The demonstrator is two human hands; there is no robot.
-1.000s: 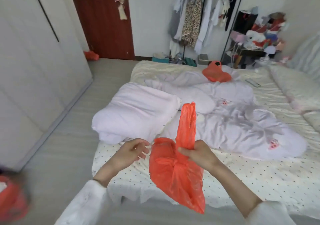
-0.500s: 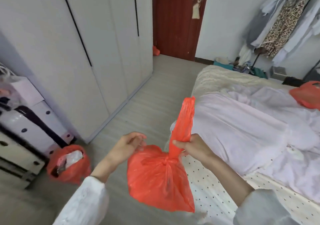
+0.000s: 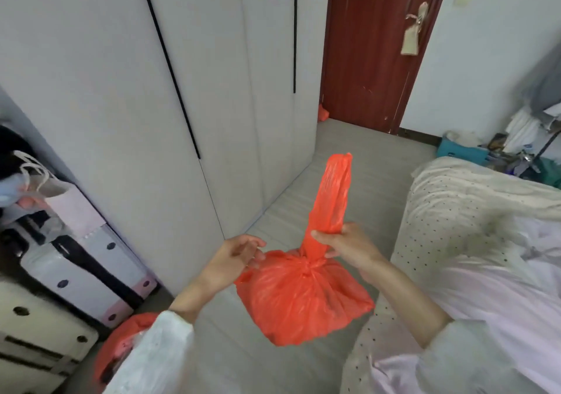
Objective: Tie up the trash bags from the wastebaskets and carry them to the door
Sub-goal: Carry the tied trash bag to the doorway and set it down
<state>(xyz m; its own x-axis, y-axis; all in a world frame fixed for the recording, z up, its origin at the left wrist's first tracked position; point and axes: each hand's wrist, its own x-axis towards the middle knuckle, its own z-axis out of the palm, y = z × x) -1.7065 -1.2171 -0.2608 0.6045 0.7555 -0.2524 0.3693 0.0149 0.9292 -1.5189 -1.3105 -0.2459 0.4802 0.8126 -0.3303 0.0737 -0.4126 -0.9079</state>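
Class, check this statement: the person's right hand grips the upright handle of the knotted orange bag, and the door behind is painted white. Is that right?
Not quite. The head view shows the right hand gripping the upright handle of the knotted orange bag, but the door behind is dark red, not white.
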